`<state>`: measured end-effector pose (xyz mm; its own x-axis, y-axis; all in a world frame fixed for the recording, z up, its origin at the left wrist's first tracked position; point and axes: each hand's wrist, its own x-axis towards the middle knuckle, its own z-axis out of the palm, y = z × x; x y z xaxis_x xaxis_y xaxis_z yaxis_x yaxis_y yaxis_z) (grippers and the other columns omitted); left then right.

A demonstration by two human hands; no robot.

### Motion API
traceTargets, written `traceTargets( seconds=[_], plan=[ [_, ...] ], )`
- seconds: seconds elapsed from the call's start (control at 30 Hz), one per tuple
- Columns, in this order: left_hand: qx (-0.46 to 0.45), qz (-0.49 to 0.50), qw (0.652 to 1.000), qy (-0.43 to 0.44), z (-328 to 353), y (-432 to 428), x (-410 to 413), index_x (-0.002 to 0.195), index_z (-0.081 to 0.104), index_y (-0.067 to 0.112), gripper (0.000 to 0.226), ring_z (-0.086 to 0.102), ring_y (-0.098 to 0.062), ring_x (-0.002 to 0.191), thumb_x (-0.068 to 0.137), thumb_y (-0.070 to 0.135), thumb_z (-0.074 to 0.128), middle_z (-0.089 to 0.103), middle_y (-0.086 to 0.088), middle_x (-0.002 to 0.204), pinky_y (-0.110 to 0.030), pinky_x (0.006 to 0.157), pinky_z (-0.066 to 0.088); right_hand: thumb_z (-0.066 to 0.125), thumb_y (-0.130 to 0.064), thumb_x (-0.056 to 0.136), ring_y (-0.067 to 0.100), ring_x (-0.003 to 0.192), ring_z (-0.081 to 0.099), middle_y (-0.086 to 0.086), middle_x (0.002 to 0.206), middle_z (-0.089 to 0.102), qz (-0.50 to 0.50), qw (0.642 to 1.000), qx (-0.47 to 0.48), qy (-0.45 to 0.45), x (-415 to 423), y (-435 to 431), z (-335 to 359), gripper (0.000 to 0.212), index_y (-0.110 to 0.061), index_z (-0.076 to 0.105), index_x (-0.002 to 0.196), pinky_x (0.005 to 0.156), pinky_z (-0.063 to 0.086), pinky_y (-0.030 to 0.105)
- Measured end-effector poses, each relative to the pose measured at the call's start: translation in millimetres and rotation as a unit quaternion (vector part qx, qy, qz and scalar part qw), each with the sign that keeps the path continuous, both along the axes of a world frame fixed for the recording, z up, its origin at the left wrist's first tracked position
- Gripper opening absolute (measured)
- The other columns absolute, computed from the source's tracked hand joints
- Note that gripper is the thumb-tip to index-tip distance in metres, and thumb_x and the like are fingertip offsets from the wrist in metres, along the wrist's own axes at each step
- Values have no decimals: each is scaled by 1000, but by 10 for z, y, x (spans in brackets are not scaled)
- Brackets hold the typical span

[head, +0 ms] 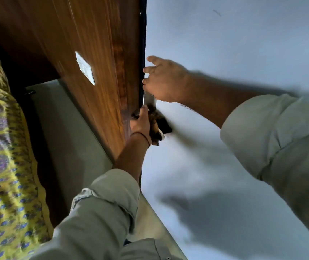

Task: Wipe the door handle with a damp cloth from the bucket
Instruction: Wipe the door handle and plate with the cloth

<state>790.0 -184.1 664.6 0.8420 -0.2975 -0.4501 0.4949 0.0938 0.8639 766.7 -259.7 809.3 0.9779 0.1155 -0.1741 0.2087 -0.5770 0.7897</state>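
Note:
I see the door (225, 44) edge-on, its pale face to the right of the dark edge. A metal lock plate (149, 100) sits on that edge, and a dark handle (165, 126) sticks out just below it. My left hand (140, 122) presses a dark brown cloth (154, 133) against the handle, covering most of it. My right hand (162, 79) is higher up, with its fingers curled around the door's edge above the plate. The bucket is not in view.
A brown wooden panel (97, 44) with a white switch plate (85, 68) stands left of the door edge. A bed with a yellow patterned cover (3, 147) fills the left side. A strip of grey floor (65, 124) runs between the bed and the panel.

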Motion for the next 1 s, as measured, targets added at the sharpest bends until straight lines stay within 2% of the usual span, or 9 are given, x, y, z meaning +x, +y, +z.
traceTargets(
  seconds=[0.1, 0.17, 0.27, 0.37, 0.47, 0.6, 0.8, 0.93, 1.0],
  plan=[
    [-155, -1, 983, 94, -7, 47, -104, 127, 63, 14, 63, 66, -26, 114, 90, 64, 53, 65, -13, 133, -44, 104, 51, 48, -9, 96, 28, 128, 55, 11, 122, 70, 14, 1000, 21, -2, 7, 20, -1, 31, -11, 68, 119, 121, 20, 47],
    [-180, 19, 977, 115, -66, 21, -209, 133, 61, 16, 71, 63, -26, 121, 87, 69, 52, 64, -10, 136, -45, 108, 47, 50, -5, 94, 31, 121, 59, 14, 117, 70, 10, 998, 62, -9, 20, 57, -19, 28, -8, 69, 115, 118, 29, 46],
    [-165, 46, 979, 107, -149, -9, -430, 111, 70, 16, 52, 74, -22, 92, 84, 60, 66, 76, -4, 105, -41, 85, 60, 54, 0, 91, 37, 107, 61, 14, 92, 65, -29, 987, 159, -16, 55, 127, -29, 19, -3, 67, 103, 90, 51, 43],
    [-115, 57, 988, 82, -204, -52, -526, 90, 65, 15, 27, 67, -22, 64, 83, 40, 74, 69, -2, 76, -36, 62, 56, 57, 4, 85, 33, 76, 58, 4, 65, 38, -57, 974, 218, -18, 101, 156, 24, 12, -3, 66, 89, 64, 45, 37],
    [11, 35, 999, 7, -201, -97, -439, 92, 65, 10, 26, 68, -30, 76, 80, 32, 70, 69, -7, 83, -40, 71, 60, 59, 5, 84, 24, 61, 47, 2, 61, 37, -65, 967, 246, -15, 160, 139, 64, 17, -4, 72, 94, 62, 45, 37],
    [157, 41, 981, -108, -352, -115, -342, 112, 56, 4, 41, 66, -35, 98, 88, 37, 62, 69, -13, 107, -42, 84, 56, 58, 6, 81, 29, 67, 49, 7, 71, 48, -77, 962, 262, -7, 190, 131, 71, 22, -6, 71, 94, 63, 42, 35],
    [-11, 15, 996, -90, -389, 3, -113, 64, 56, 18, 52, 57, -7, 41, 83, 67, 60, 57, 11, 45, -18, 41, 45, 55, 7, 82, 19, 53, 33, 4, 65, 33, -67, 963, 262, -12, 147, 124, 59, 17, -9, 49, 82, 63, 39, 36],
    [13, 10, 998, -61, -306, -15, 219, 72, 67, 24, 62, 71, -13, 66, 74, 83, 49, 72, 10, 62, -26, 67, 54, 58, 0, 86, 23, 64, 39, 3, 66, 32, -57, 962, 268, -9, 147, 122, 42, 14, -12, 55, 92, 66, 38, 36],
    [19, 9, 999, -44, -264, -20, 366, 75, 67, 25, 53, 70, -10, 70, 84, 74, 47, 71, 14, 58, -22, 64, 49, 58, -1, 87, 26, 71, 44, 4, 69, 35, -53, 961, 270, -17, 158, 117, 27, 13, -9, 59, 96, 66, 38, 36]
  ],
)
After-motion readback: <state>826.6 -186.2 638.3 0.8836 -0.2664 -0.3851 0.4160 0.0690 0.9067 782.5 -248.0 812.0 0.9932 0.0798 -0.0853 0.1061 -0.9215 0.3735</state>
